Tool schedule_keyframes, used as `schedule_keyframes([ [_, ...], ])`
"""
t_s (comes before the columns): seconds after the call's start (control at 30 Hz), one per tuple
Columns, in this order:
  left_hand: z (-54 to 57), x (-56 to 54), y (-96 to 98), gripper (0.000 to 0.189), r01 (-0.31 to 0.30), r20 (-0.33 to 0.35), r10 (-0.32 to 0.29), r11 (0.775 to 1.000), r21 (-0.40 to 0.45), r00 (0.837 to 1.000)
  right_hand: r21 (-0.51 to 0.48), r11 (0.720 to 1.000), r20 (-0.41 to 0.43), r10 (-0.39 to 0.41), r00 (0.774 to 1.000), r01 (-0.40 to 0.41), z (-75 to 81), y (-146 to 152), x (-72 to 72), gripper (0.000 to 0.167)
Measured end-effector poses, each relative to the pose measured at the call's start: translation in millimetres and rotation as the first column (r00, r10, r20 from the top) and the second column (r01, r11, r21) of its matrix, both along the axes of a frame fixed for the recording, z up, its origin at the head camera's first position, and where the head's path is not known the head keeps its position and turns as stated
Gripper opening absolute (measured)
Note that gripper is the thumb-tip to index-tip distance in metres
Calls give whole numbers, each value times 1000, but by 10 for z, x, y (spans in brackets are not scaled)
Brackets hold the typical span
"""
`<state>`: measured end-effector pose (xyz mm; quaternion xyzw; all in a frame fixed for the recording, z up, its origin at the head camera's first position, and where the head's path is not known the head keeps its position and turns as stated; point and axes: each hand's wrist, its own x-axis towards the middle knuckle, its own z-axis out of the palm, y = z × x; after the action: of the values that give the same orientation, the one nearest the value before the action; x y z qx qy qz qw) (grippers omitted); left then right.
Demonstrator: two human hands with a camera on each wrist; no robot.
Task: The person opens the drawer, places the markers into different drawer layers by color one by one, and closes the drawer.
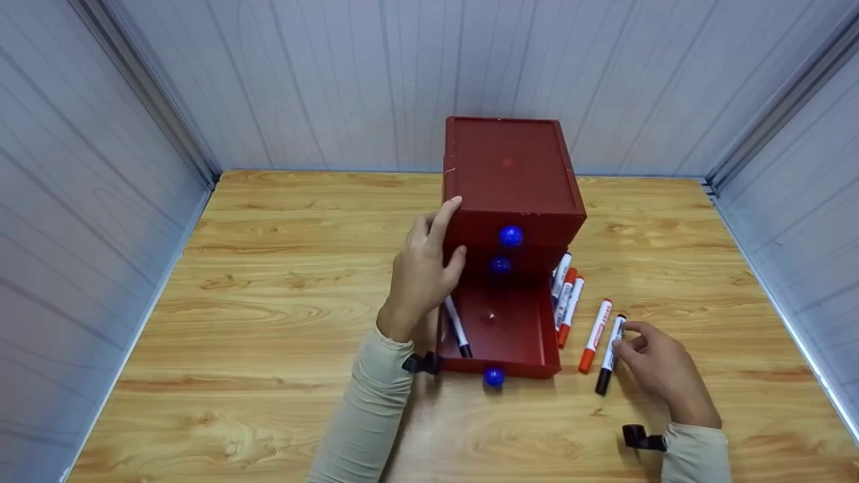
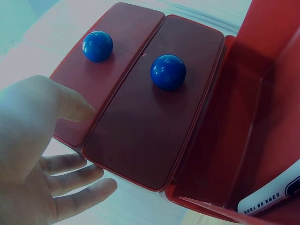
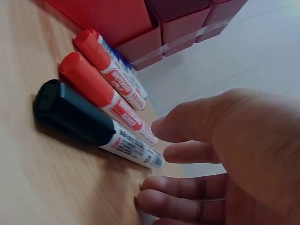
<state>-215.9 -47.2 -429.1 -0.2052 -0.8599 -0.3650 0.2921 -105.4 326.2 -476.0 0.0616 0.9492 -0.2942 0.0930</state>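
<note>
A dark red drawer unit (image 1: pixel 513 164) with blue round knobs stands on the table, its bottom drawer (image 1: pixel 510 329) pulled out. Inside that drawer, along the left wall, lies a white marker with a black cap (image 1: pixel 458 327). My left hand (image 1: pixel 423 272) rests at the unit's left front edge, fingers extended and thumb near the upper drawer fronts. Right of the drawer, my right hand (image 1: pixel 661 365) has its thumb and index finger at the plain end of a black-capped marker (image 1: pixel 611 355), which lies on the table. In the right wrist view the fingers are loosely bent beside that end.
A red-capped marker (image 1: pixel 596 335) lies just left of the black-capped one. Several more markers (image 1: pixel 567 302), with red and blue parts, lie against the drawer's right side. Pale panel walls (image 1: pixel 335 87) enclose the wooden table (image 1: pixel 282 288) at the back and sides.
</note>
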Motion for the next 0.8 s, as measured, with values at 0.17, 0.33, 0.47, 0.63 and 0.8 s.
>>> schedule_keyframes([
  [0.17,-2,1,0,72,2,-1,-2,1000,3,1000,16,1000,7,-5,1000,5,-10,-34,-11,58],
  [0.33,0,-2,0,72,3,-3,-3,1000,3,1000,48,998,1,-32,999,32,-27,-62,-27,54],
  [0.47,1,0,-1,73,4,-3,-4,1000,4,1000,74,997,-15,-37,999,38,-43,-82,-38,53],
  [0.63,2,2,-2,73,3,-5,-3,1000,7,1000,88,995,-31,-37,999,40,-43,-92,-35,54],
  [0.8,1,3,0,73,-5,-6,5,1000,0,1000,88,995,-35,-33,999,36,-43,-89,-44,53],
])
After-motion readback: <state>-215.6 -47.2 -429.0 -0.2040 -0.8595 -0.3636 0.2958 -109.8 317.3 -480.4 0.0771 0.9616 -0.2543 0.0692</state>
